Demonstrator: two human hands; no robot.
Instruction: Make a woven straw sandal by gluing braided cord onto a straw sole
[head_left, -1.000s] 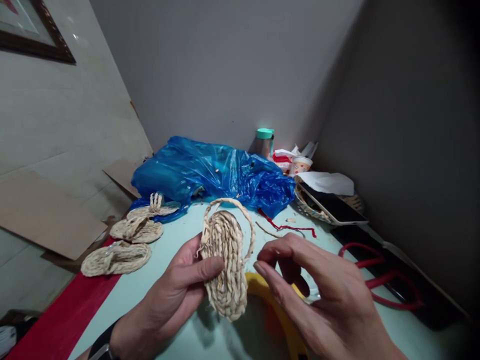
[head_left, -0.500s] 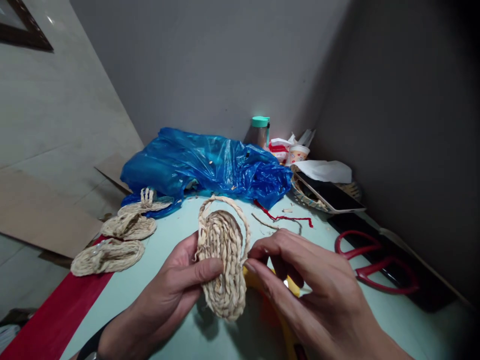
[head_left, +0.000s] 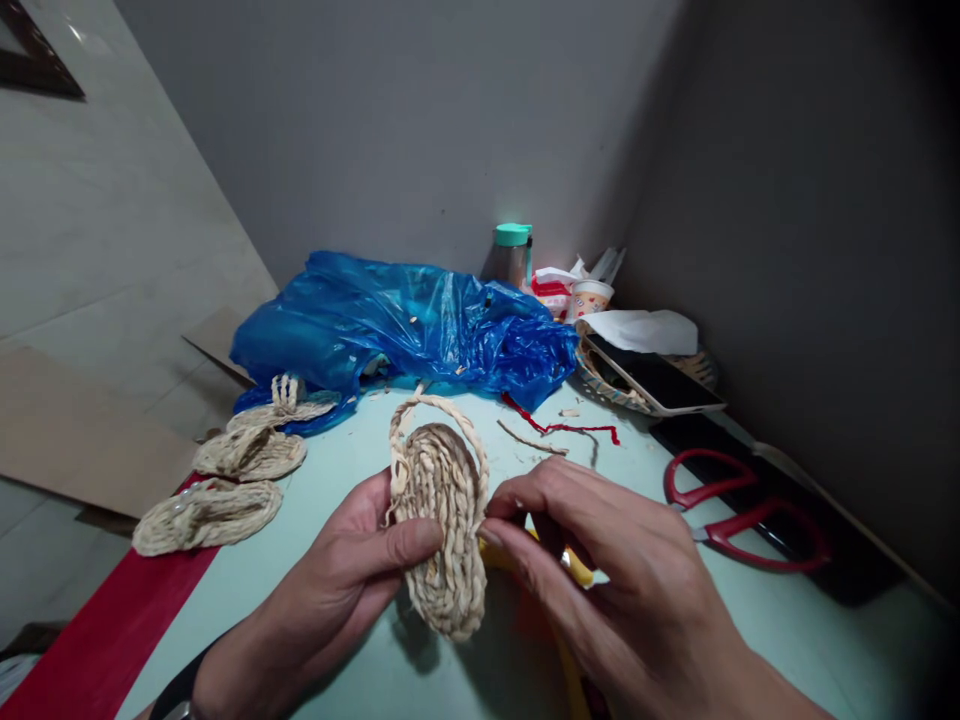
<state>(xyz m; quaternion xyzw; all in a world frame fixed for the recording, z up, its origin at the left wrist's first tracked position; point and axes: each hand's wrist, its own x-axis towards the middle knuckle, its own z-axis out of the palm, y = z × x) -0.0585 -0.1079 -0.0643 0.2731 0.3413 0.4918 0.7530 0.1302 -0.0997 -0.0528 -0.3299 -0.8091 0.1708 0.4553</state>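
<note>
A small sandal sole (head_left: 442,575) of braided straw is held above the table by my left hand (head_left: 360,560), thumb across its face and fingers behind. From its upper left edge a braided straw cord (head_left: 459,415) arches over the top and down the right side. My right hand (head_left: 592,550) pinches that cord at the sole's right edge between thumb and index finger. Part of a yellow object (head_left: 577,570) shows behind my right hand; its kind is hidden.
Several woven straw sandals (head_left: 210,515) lie at left by a red strip (head_left: 127,620). A blue plastic bag (head_left: 397,320) spreads along the back. Red-handled scissors (head_left: 757,540), a phone (head_left: 660,375) on a basket (head_left: 615,390), red yarn (head_left: 570,428) and a lidded bottle (head_left: 512,255) are at right and back.
The view has shifted slightly, so the surroundings sit a little further left. The cord loop lies slightly closer to the sole's right edge; both hands keep their hold.
</note>
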